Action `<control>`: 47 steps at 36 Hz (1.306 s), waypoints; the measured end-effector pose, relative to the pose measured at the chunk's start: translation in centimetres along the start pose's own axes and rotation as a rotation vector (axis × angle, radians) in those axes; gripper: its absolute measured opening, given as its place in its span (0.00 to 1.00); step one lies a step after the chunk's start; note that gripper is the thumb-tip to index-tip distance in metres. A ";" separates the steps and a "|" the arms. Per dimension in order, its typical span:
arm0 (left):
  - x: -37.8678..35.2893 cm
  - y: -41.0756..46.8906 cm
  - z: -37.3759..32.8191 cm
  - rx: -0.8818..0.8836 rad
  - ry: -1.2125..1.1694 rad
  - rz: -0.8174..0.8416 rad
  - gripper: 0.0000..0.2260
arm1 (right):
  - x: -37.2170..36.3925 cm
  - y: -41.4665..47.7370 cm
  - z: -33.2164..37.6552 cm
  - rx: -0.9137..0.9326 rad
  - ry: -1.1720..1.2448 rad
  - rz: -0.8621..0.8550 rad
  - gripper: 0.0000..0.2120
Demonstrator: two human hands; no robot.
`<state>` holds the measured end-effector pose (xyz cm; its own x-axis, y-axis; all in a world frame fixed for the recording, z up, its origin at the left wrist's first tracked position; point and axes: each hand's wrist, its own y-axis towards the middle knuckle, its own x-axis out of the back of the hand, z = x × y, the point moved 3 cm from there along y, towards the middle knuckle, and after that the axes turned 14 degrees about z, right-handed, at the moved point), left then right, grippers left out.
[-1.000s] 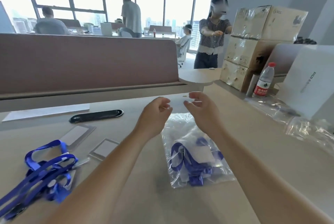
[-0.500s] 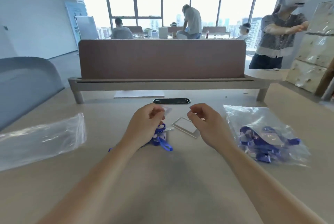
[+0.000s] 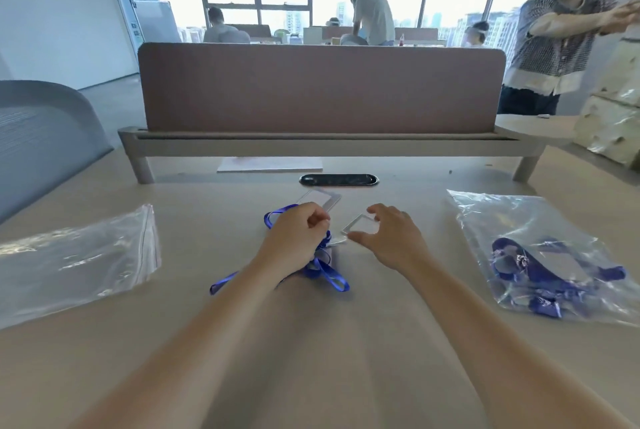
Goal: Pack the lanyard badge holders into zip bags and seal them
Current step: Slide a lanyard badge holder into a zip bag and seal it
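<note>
A tangle of blue lanyards (image 3: 323, 267) lies mid-table, and my left hand (image 3: 298, 238) sits on top of it with fingers curled round the straps. Just to the right, a clear badge holder (image 3: 358, 225) lies flat; my right hand (image 3: 394, 238) has its thumb and forefinger pinched on opposite edges of it. A second clear badge holder (image 3: 322, 198) lies just beyond my left hand. At the right lies a zip bag (image 3: 519, 221) with blue lanyards and holders inside. Empty zip bags (image 3: 76, 255) are stacked at the left.
A brown desk divider (image 3: 318, 89) stands across the back, with a black cable slot (image 3: 338, 180) and a white sheet (image 3: 270, 164) before it. Cardboard boxes (image 3: 613, 117) stand at the far right, a grey chair back (image 3: 41, 131) at the left. Several people are behind the divider.
Both hands left the filled zip bag, which now lies to the right. They moved over to the loose lanyards and badge holders, and the view swung left.
</note>
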<state>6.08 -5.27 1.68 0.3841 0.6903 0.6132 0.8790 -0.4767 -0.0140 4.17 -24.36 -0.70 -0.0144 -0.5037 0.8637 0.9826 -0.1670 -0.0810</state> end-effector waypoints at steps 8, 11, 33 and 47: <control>-1.1 1.5 0.7 -0.014 -0.009 0.051 0.06 | 0.2 1.9 -1.3 -0.345 -0.267 0.084 0.30; -1.1 1.4 0.9 -0.020 0.005 0.058 0.06 | 0.4 2.2 -1.3 -0.381 -0.294 0.115 0.30; 4.7 -6.9 1.5 0.023 -0.238 0.037 0.06 | 2.2 -6.0 8.4 0.343 0.134 0.207 0.06; 9.6 -9.6 7.1 0.094 -0.345 -0.239 0.12 | -2.7 -2.5 10.6 0.224 -0.196 0.266 0.10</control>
<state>3.30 9.82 2.12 0.2243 0.9245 0.3080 0.9705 -0.2405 0.0151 3.72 -13.61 2.40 0.2603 -0.3300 0.9074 0.9637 0.1470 -0.2230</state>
